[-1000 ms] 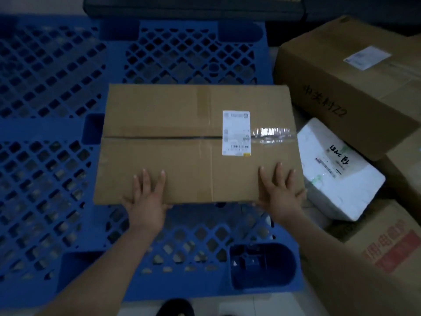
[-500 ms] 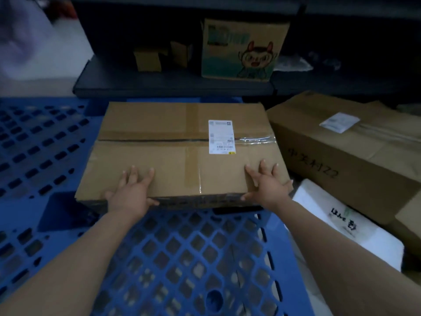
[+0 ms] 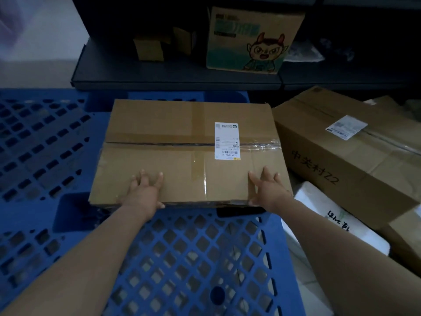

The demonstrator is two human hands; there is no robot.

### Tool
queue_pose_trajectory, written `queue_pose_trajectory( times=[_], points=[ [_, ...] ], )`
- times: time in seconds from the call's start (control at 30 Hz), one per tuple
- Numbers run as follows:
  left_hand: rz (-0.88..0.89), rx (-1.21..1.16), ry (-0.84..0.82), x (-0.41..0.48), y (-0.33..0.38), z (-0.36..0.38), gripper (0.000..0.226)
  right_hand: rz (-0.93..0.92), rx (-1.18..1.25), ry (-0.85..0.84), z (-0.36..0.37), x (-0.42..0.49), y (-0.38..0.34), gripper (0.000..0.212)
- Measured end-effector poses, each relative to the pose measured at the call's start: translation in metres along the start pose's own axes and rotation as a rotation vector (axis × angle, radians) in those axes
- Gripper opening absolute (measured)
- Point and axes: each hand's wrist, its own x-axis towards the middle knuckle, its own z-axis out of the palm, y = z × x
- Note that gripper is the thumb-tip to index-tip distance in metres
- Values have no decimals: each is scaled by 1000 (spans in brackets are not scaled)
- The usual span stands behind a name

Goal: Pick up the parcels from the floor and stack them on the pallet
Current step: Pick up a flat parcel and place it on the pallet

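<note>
Obs., head view, dim light.

- Flat brown cardboard parcel with a taped centre seam lies on the blue plastic lattice pallet, towards the pallet's far right part. Its far edge is close to the dark low shelf.
- A white printed shipping label sits across the seam, right of centre. Clear tape runs from it to the parcel's right edge.
- Left grip: I see it spread wide, fingers straight and flat on the parcel's top near the front edge, thumb down at that edge. It presses rather than closes round anything.
- Right grip: same posture near the parcel's front right corner, fingers fanned flat on top, thumb low by the edge; nothing enclosed.
- Both forearms reach over the near part of the pallet.
- Off the pallet's right side: a large brown carton with black handwritten characters, just beside the parcel, and nearer to me a white parcel with black writing.
- On the shelf: a carton printed with a cartoon figure and a small plain brown box.
</note>
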Motion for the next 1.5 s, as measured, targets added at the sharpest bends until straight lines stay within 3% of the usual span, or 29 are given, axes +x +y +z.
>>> queue_pose_trajectory(
  times=[0.2, 0.6, 0.93, 1.1, 1.27, 1.5],
  points=[
    [-14, 37, -40, 10, 7, -11, 86, 20, -79, -84, -14, 12, -3, 91],
    [-55, -20, 8, 121, 32, -98, 85, -64, -35, -98, -115, 135, -23, 85],
    [-59, -9, -18, 118, 36, -114, 88, -66, -80, -47, -137, 124, -37, 87],
    [-21, -8, -130, 100, 37, -152, 96, -161, -98, -116, -167, 86, -44, 66],
    [83, -110, 13, 14, 69, -202, 60, -129, -84, -104, -194, 0, -29, 51],
    [292, 41, 73, -189, 120, -236, 42, -86, -60, -65, -214, -202, 25, 46]
  ],
)
